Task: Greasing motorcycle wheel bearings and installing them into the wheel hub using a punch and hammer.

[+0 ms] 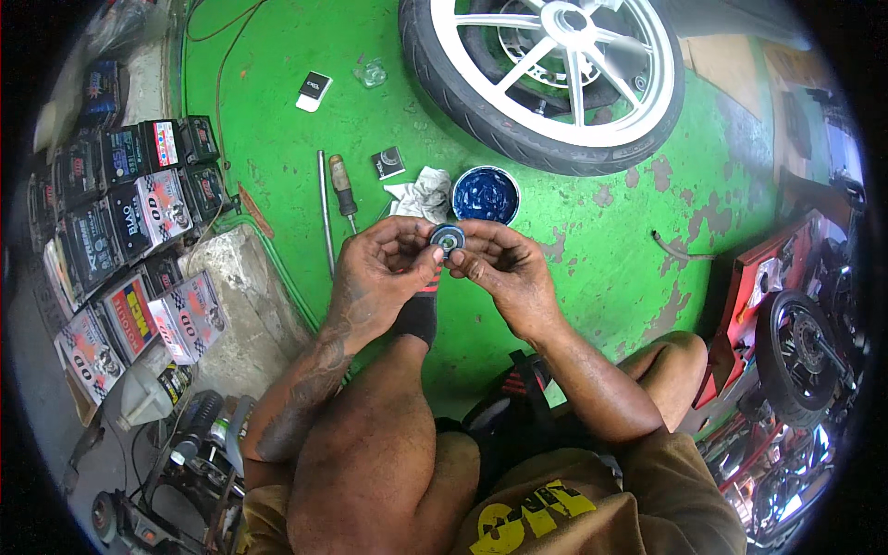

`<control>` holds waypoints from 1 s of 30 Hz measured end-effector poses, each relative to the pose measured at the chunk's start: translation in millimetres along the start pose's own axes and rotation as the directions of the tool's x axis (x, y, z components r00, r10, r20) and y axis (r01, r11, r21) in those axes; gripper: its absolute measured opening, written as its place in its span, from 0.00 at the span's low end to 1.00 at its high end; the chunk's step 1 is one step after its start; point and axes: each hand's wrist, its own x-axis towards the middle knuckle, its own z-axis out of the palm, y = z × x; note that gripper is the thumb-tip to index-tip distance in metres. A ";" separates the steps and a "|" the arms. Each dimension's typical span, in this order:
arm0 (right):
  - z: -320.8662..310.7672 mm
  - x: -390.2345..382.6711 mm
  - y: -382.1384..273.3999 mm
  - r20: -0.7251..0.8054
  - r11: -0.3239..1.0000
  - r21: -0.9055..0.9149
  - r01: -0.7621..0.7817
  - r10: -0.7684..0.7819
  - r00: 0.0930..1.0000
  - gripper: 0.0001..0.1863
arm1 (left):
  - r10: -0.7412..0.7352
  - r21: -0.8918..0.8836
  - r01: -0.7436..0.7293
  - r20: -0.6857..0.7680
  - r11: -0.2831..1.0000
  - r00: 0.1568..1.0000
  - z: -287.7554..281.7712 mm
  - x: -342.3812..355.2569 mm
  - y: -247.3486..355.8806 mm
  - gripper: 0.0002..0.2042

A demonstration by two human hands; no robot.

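Bearing (448, 232) — grease tub (518, 194), rag (422, 193) beyond

The head-worn fisheye looks down on the green floor (268, 153).

"Which colours reach me at this end?"
"I see a green floor (481, 319) blotched with grey, blue grease (486, 196), a white-rimmed tub (487, 168), a white wheel (567, 26), its black tyre (583, 162), a dark, bluish ring (448, 232)."
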 end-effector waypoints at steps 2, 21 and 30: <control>-0.6 1.9 4.7 0.006 1.000 0.019 -0.007 0.007 1.000 0.15 | 0.010 -0.003 -0.010 -0.002 1.000 1.000 0.2 -1.3 -4.4 0.08; 24.3 85.8 79.5 0.357 -0.024 -0.933 0.359 -0.188 0.915 0.19 | 0.024 -0.074 -0.048 -0.295 0.996 0.955 -88.2 -11.8 -38.1 0.08; 28.2 68.8 40.0 0.180 0.415 -0.865 0.283 -0.269 0.946 0.10 | 0.133 0.021 -0.132 -0.282 0.991 0.950 -92.8 -20.6 -33.3 0.07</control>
